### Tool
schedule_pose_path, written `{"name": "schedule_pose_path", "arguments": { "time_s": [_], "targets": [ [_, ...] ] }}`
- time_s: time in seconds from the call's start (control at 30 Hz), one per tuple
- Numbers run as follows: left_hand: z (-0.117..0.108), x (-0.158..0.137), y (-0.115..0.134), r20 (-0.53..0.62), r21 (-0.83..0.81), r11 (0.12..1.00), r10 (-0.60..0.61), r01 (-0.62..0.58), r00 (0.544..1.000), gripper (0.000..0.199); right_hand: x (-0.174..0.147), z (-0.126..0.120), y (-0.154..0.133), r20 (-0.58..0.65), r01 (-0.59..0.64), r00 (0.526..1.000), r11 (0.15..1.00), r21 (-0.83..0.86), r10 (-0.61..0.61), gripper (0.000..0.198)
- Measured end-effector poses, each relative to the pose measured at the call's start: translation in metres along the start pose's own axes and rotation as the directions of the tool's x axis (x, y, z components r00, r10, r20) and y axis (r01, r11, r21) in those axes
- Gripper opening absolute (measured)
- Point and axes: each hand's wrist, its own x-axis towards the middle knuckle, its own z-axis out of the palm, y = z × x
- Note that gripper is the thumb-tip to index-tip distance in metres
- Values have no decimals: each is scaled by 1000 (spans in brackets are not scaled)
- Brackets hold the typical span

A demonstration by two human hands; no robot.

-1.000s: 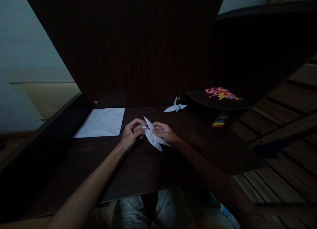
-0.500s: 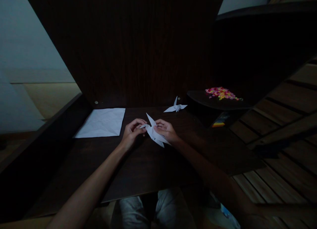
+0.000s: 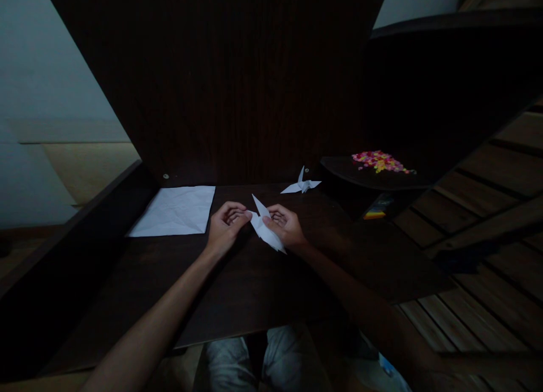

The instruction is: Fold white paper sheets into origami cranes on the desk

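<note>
Over the dark desk, a white origami crane [image 3: 266, 235] is held between my two hands. My right hand [image 3: 286, 227] grips its body, thumb on top, with one pointed part sticking up and the folded wings hanging toward me. My left hand [image 3: 229, 221] pinches the narrow tip on the crane's left side between thumb and fingers, which cover that tip. Farther back lies a second white origami crane [image 3: 302, 185], its wings spread, touched by neither hand.
A creased white paper sheet [image 3: 173, 211] lies at the desk's left. Small pink, red and yellow pieces [image 3: 382, 161] are heaped on a rounded shelf [image 3: 339, 168] at the right. A raised side board [image 3: 85, 222] borders the desk [image 3: 237, 301] on the left.
My left thumb and fingers have closed over the crane's left tip, which showed before. The crane has turned slightly, and its lower wings look closer together.
</note>
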Motion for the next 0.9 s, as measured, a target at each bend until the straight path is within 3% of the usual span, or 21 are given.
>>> {"name": "schedule_pose_path", "arguments": {
  "time_s": [0.2, 0.6, 0.9],
  "targets": [
    [1, -1, 3, 30, 27, 999, -24, 23, 999, 36, -1, 3, -1, -19, 27, 999, 999, -29, -27, 31],
    [2, -3, 1, 59, 167, 986, 11, -21, 998, 26, -5, 6, -3, 2, 65, 998, 996, -54, -65, 27],
    [2, -4, 2, 40, 102, 993, 50, -54, 998, 33, -6, 7, -3, 12, 62, 998, 994, -92, -61, 27]
  ]
}}
